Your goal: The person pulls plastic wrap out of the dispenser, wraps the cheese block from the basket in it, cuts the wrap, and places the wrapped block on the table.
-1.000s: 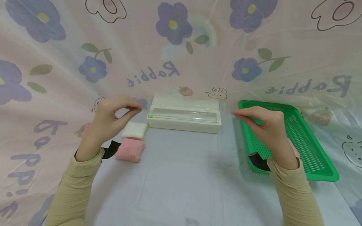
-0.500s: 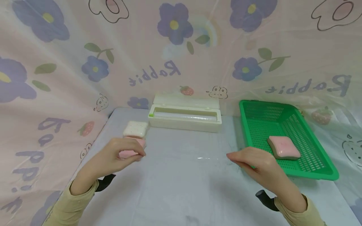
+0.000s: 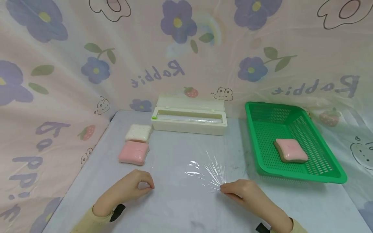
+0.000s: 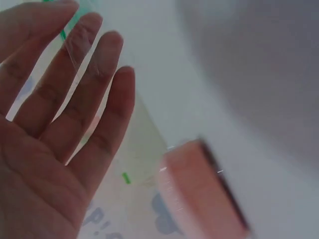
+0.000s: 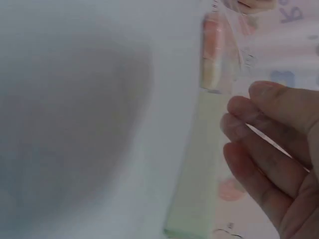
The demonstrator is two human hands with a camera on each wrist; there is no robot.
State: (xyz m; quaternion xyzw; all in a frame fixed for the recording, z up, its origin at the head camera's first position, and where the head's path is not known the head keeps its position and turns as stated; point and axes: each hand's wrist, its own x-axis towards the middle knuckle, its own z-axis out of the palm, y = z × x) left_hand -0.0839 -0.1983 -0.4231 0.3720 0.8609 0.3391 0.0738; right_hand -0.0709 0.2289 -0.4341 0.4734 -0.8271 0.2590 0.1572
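Observation:
A sheet of clear cling film (image 3: 215, 173) spans the space between my two hands low over the table. Creases fan out from where my right hand (image 3: 249, 195) pinches its right end between thumb and fingers. My left hand (image 3: 131, 186) pinches the left end, its thumb meeting the index finger. In the left wrist view the film (image 4: 82, 42) shows faintly across the fingers. Beyond the film stands a white cling film dispenser (image 3: 189, 127), lid raised, roll inside. Beyond my left hand lie a pink square block (image 3: 134, 152) and a white speckled one (image 3: 139, 133).
At the right stands a green perforated basket (image 3: 255, 144), holding a pink-topped square block with brown sides (image 3: 292, 150). A flower-printed curtain (image 3: 145, 42) rises behind the table and along its left side. White cloth covers the table (image 3: 180, 210).
Both hands have come down and toward the body from beside the dispenser, keeping their pinches. They have moved closer together, and creases now show in the film near the right hand.

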